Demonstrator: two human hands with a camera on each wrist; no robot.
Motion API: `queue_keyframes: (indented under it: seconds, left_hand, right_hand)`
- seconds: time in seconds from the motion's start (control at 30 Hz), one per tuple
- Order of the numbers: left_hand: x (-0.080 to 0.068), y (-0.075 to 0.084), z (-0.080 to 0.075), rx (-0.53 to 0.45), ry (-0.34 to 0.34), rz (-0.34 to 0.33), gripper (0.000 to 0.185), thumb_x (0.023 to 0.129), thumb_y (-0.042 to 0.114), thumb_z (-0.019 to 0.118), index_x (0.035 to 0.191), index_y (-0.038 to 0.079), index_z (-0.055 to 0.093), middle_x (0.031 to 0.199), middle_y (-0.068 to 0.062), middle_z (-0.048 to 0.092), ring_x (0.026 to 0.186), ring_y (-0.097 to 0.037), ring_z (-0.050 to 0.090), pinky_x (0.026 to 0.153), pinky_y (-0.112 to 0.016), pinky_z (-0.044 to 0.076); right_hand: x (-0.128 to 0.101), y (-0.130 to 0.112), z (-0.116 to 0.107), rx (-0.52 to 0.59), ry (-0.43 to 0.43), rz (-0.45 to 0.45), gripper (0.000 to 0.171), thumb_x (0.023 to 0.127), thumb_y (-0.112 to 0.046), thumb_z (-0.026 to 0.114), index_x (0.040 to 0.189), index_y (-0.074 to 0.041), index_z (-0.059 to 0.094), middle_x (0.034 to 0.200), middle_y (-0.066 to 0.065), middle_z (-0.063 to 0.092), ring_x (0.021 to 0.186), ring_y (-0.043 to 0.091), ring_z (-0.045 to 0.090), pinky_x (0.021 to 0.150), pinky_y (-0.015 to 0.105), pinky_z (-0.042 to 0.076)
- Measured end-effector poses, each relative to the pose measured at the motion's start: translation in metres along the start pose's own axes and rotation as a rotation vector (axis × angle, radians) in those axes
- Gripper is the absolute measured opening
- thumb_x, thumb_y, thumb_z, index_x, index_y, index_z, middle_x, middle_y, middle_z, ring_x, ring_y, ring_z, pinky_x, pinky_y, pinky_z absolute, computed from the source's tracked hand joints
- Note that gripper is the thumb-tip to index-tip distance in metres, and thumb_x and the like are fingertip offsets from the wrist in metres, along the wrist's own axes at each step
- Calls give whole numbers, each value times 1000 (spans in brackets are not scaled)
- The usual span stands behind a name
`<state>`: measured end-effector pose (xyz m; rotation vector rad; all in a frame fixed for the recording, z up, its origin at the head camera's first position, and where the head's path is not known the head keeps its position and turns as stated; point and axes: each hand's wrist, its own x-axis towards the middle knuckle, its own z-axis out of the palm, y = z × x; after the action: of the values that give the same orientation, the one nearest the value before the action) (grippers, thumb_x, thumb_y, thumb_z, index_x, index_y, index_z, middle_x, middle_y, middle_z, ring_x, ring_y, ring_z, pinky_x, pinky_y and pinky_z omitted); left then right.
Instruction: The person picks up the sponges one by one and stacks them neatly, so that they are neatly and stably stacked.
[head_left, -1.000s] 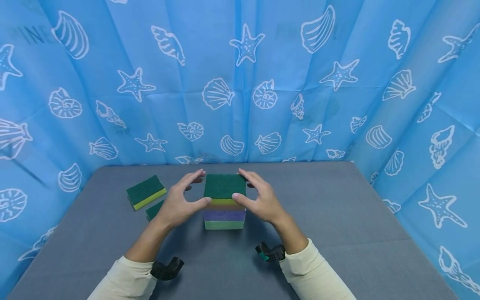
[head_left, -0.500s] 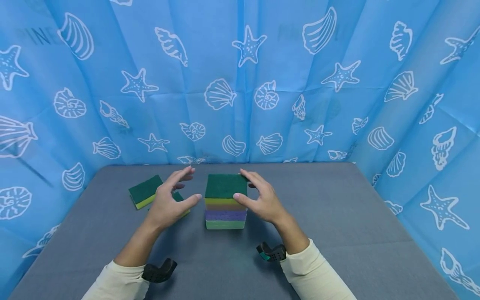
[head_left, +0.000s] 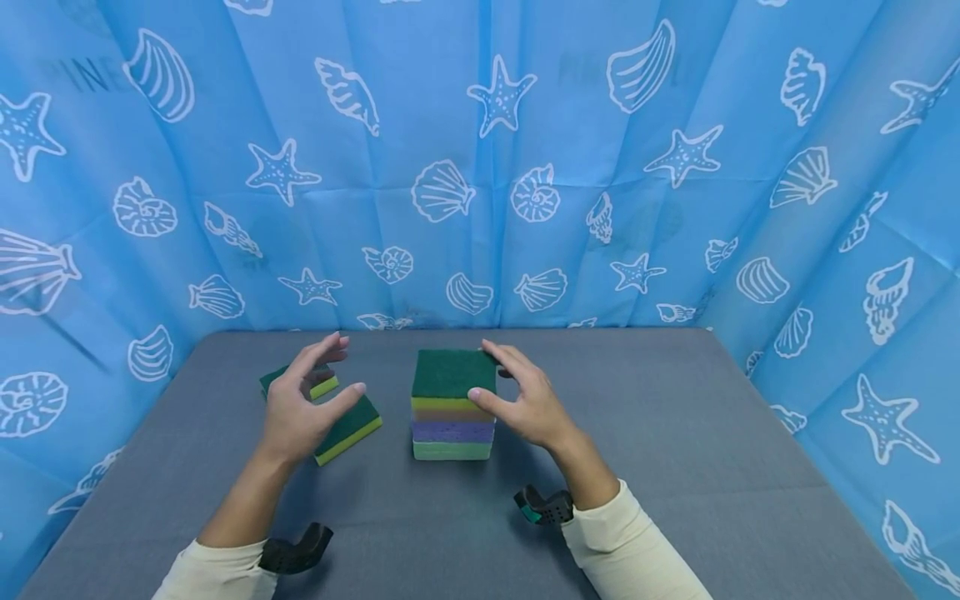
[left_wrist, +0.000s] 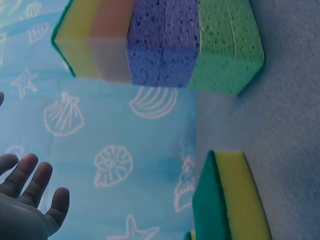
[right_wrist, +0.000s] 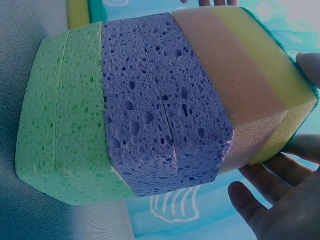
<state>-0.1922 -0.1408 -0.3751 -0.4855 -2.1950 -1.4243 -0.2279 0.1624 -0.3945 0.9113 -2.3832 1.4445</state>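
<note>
A stack of sponges [head_left: 453, 406] is seen mid-table, steadied by the right hand [head_left: 521, 403], fingertips spread on its top and side. The left hand [head_left: 298, 408], open and empty, is held above a loose sponge [head_left: 349, 425]. Uneven pressure could topple the soft stack.

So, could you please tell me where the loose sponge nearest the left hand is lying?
In the head view, the loose sponge lies flat on the grey table, left of the sponge stack, partly under the left hand.
</note>
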Motion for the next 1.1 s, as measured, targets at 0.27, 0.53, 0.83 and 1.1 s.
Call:
queue_keyframes:
  seconds: [0.27,0.53,0.83,1.1]
  left_hand:
    - [-7,-10,-10,-9,54,-4,65,80,-7,73,140,4,49,131,-11,55,116,-24,52,89,-24,42]
    - [-18,-23,-15,49,70,-48,62,83,-3,72,140,0,48,130,-15,55,115,-20,50,88,-27,41]
    - [-30,-39,-15,71,82,-121,63,84,1,73,141,-1,46,131,-18,53,118,-28,49,88,-29,39]
    - [-40,-54,-16,114,89,-159,62,85,3,73,141,0,47,130,-16,56,115,-19,50,88,-27,41]
  right_hand:
    - [0,1,0,-16,4,-10,64,90,-27,67,145,-6,43,136,8,50,114,21,50,94,47,42]
    - [1,1,0,-3,-6,-7,63,90,-20,68,145,-6,42,136,9,50,117,22,50,95,46,42]
    - [1,-4,1,-2,-11,26,65,88,-9,68,145,1,40,137,18,48,117,31,50,95,51,41]
    - [1,-42,-7,-5,-18,37,59,88,-5,66,140,11,42,133,26,48,114,34,51,94,51,42]
